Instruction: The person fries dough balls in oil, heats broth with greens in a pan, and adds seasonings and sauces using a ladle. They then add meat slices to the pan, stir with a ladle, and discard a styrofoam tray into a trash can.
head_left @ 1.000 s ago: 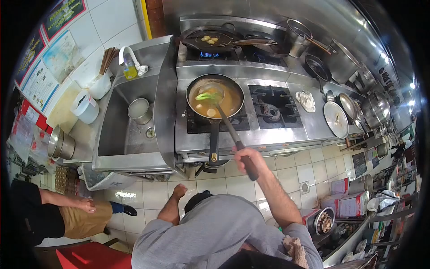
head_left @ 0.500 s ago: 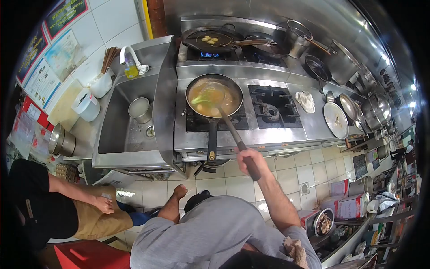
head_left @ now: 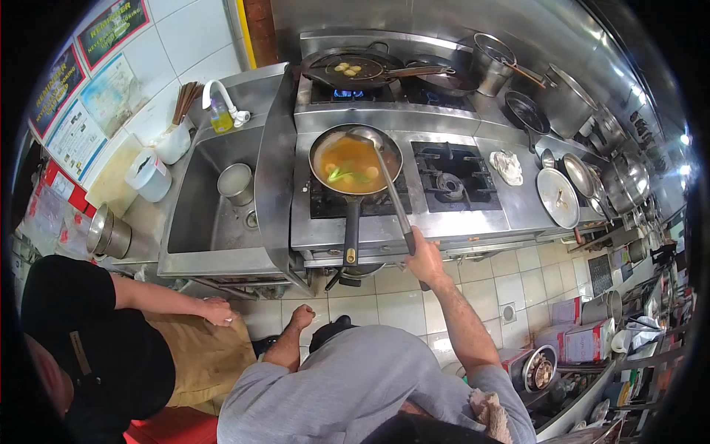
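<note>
“Along the stove's (head_left: 462, 221) front edge in the head view, what is the right hand (head_left: 425, 257) doing?”

“It is wrapping around the dark handle of a ladle (head_left: 393, 189), fingers closing in with no gap showing; the butt of the handle is poking out below the fist.”

“And where is the ladle's other end lying, from that grip?”

“Well apart from it, far up the shaft and to the left. The shaft is slanting over the stove's front edge and crossing the right side of the frying pan (head_left: 316, 146), and the bowl is lying just inside the rear rim.”

“The frying pan itself?”

“It is sitting on the front left burner, near the stove's left edge. Its own handle (head_left: 352, 229) is pointing over the front edge, to the left of the fist.”

“What is it holding?”

“Orange-brown broth (head_left: 336, 155). A green strip (head_left: 346, 176) is floating towards the near rim, with pale round pieces (head_left: 372, 172) near it.”

“The left hand (head_left: 302, 317)?”

“It is hanging out from the stove's front left corner, curled in a loose fist; I cannot tell whether anything is hiding inside.”

“And around them?”

“At the stove's rear left corner, a wide black pan (head_left: 322, 72) is sitting above a blue flame (head_left: 347, 93). Left of the left hand, a co-worker's hand (head_left: 218, 311) is showing against a tan apron (head_left: 200, 355).”
</note>
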### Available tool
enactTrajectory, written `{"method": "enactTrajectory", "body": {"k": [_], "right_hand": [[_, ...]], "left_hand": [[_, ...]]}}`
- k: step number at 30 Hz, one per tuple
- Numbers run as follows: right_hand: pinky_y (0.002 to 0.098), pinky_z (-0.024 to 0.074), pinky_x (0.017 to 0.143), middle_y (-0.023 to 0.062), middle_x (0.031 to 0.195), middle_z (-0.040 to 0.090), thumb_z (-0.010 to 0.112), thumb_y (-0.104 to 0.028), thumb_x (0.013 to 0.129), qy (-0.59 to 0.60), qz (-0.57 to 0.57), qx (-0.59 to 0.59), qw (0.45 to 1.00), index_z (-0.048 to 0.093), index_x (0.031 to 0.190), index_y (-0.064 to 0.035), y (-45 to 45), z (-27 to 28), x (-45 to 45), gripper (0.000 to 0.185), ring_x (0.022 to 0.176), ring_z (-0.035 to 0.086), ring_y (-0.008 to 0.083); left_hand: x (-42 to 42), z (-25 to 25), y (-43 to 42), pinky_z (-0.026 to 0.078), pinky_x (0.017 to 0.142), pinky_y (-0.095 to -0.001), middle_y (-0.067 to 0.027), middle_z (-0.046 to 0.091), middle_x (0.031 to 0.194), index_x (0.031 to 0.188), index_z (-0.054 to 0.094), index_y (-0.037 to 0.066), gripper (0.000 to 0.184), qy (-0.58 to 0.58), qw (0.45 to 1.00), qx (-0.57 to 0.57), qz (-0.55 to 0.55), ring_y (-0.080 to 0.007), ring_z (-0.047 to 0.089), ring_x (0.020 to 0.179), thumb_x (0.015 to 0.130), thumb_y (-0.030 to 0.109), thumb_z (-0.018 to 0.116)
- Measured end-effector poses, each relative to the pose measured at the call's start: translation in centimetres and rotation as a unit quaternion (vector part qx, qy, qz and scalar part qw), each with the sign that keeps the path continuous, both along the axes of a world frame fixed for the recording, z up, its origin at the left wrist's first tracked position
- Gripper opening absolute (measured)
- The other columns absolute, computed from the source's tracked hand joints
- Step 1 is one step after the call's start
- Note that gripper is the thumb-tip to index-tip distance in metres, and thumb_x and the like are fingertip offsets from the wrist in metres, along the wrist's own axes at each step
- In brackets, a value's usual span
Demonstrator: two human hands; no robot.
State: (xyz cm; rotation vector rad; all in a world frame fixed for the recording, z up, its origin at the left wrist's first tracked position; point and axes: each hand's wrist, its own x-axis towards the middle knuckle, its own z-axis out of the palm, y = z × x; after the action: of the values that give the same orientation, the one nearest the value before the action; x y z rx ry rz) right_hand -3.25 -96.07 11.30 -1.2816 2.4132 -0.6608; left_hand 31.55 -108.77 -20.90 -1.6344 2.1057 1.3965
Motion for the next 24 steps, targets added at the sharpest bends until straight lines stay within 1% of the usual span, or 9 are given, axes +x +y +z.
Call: {"method": "enactTrajectory", "body": {"k": [6,10,12,13,15,17,19,22,24], "right_hand": [[0.0452,0.0479,0.073,0.0180,0.099,0.055,0.061,-0.011,0.073,0.103,0.063,0.056,0.991,0.032,0.132,-0.0182,0.6,-1.3,0.3,0.066,0.087,0.058,0.0359],[0.0429,0.0475,0.073,0.0176,0.098,0.054,0.063,-0.015,0.075,0.086,0.089,0.017,0.992,0.040,0.128,-0.0155,2.3,-0.4,-0.5,0.058,0.086,0.057,0.0340],[0.0372,0.0474,0.070,0.0152,0.093,0.054,0.066,-0.021,0.077,0.047,0.128,-0.194,0.971,0.047,0.122,-0.0103,4.0,-2.0,-2.5,0.050,0.080,0.057,0.0276],[0.0372,0.0474,0.070,0.0152,0.093,0.054,0.066,-0.021,0.077,0.049,0.126,-0.196,0.971,0.047,0.122,-0.0103,5.4,-1.9,-3.1,0.050,0.080,0.057,0.0276],[0.0306,0.0454,0.066,0.0102,0.088,0.053,0.066,-0.022,0.078,-0.058,-0.031,-0.277,0.959,0.051,0.115,-0.0030,9.1,-1.8,-4.3,0.044,0.075,0.055,0.0194],[0.0250,0.0434,0.061,0.0045,0.083,0.053,0.064,-0.023,0.081,-0.136,-0.129,-0.302,0.935,0.053,0.111,-0.0006,14.3,-9.8,-8.6,0.039,0.071,0.052,0.0119],[0.0230,0.0417,0.053,0.0005,0.076,0.053,0.060,-0.026,0.083,-0.327,-0.277,-0.248,0.869,0.053,0.112,-0.0023,21.4,-13.4,-9.1,0.039,0.062,0.051,0.0097],[0.0270,0.0441,0.051,0.0037,0.071,0.058,0.058,-0.021,0.081,-0.360,-0.415,-0.153,0.822,0.059,0.090,-0.0074,37.3,-28.7,-8.5,0.016,0.062,0.054,0.0135],[0.0325,0.0438,0.047,0.0061,0.069,0.057,0.057,-0.019,0.080,-0.393,-0.508,-0.129,0.756,0.058,0.089,-0.0087,45.9,-31.1,-2.3,0.014,0.059,0.055,0.0179]], "left_hand": [[0.0,1.4,1.3,0.046,0.079,-0.0334,-0.0149,0.063,0.089,0.088,0.062,0.003,0.027,-0.006,0.999,-0.039,-0.025,-0.0268,0.060,0.088,0.068,0.022,0.063],[-0.3,1.3,3.2,0.047,0.078,-0.0337,-0.0145,0.063,0.088,0.087,0.062,0.004,0.027,-0.011,1.000,-0.018,0.003,-0.0264,0.060,0.086,0.066,0.021,0.062],[-0.5,1.0,4.0,0.047,0.078,-0.0335,-0.0142,0.063,0.088,0.086,0.062,0.004,0.027,-0.016,0.999,-0.028,-0.007,-0.0263,0.060,0.085,0.066,0.022,0.063],[-0.6,0.3,4.6,0.047,0.078,-0.0334,-0.0138,0.064,0.087,0.086,0.062,0.004,0.028,-0.023,0.999,-0.034,-0.015,-0.0261,0.060,0.085,0.066,0.023,0.063],[-0.8,-0.2,5.8,0.047,0.078,-0.0330,-0.0133,0.064,0.087,0.087,0.062,0.005,0.028,0.000,0.999,-0.031,-0.014,-0.0258,0.060,0.085,0.066,0.024,0.063],[-1.6,0.4,7.2,0.047,0.077,-0.0328,-0.0128,0.064,0.087,0.086,0.063,0.006,0.027,-0.014,1.000,-0.023,-0.015,-0.0256,0.060,0.085,0.066,0.024,0.063],[-2.2,-0.3,8.3,0.047,0.077,-0.0327,-0.0127,0.064,0.086,0.085,0.063,0.006,0.026,-0.025,0.999,-0.021,-0.039,-0.0255,0.060,0.085,0.066,0.024,0.063],[-3.8,-0.8,9.6,0.047,0.077,-0.0331,-0.0127,0.064,0.086,0.083,0.064,0.007,0.024,-0.036,0.996,-0.015,-0.076,-0.0255,0.060,0.085,0.066,0.024,0.062],[-5.4,-0.9,10.5,0.047,0.076,-0.0336,-0.0128,0.064,0.086,0.082,0.064,0.007,0.023,-0.034,0.995,-0.013,-0.094,-0.0258,0.060,0.084,0.065,0.024,0.062]]}}
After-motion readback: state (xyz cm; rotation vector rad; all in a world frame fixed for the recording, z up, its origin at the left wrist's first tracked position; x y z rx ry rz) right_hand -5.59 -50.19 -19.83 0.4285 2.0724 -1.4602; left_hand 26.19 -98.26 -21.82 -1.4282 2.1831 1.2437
